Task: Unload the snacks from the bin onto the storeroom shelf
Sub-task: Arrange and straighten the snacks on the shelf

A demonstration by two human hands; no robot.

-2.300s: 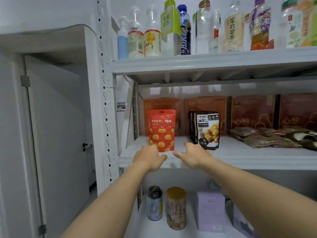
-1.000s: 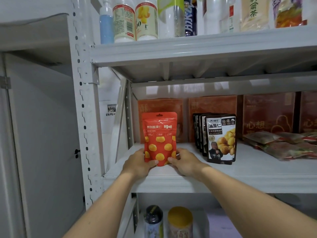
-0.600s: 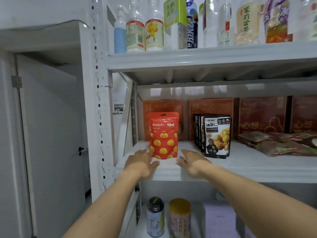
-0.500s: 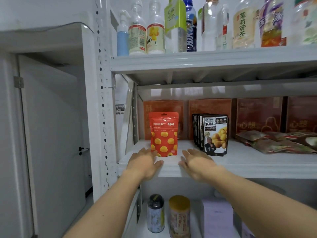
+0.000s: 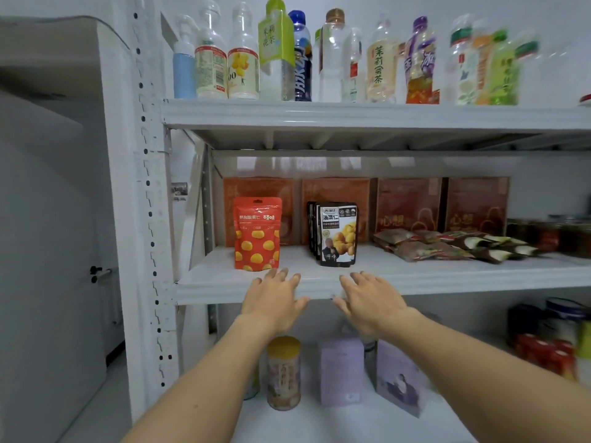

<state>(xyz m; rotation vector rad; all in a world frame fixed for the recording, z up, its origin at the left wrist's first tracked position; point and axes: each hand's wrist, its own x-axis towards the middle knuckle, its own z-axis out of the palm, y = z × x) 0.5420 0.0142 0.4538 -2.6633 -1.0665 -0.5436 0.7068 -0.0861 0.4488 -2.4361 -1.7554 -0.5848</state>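
A red snack pouch (image 5: pixel 256 233) with yellow dots stands upright on the middle shelf (image 5: pixel 415 278), near its left end. To its right stands a row of black snack pouches (image 5: pixel 335 234). My left hand (image 5: pixel 274 300) hovers in front of the shelf's front edge, below and right of the red pouch, fingers spread and empty. My right hand (image 5: pixel 371 300) is beside it, below the black pouches, also spread and holding nothing. The bin is out of view.
Flat brown snack packs (image 5: pixel 447 244) lie further right on the middle shelf, with brown boxes (image 5: pixel 409 206) along the back. Bottles (image 5: pixel 303 59) line the top shelf. Cans (image 5: pixel 284 374) and purple boxes (image 5: pixel 342 372) stand on the lower shelf. A white upright post (image 5: pixel 148 219) is at left.
Both hands let go of the red pouch, which now stands alone, and drew back from it to the shelf's front edge with fingers spread.
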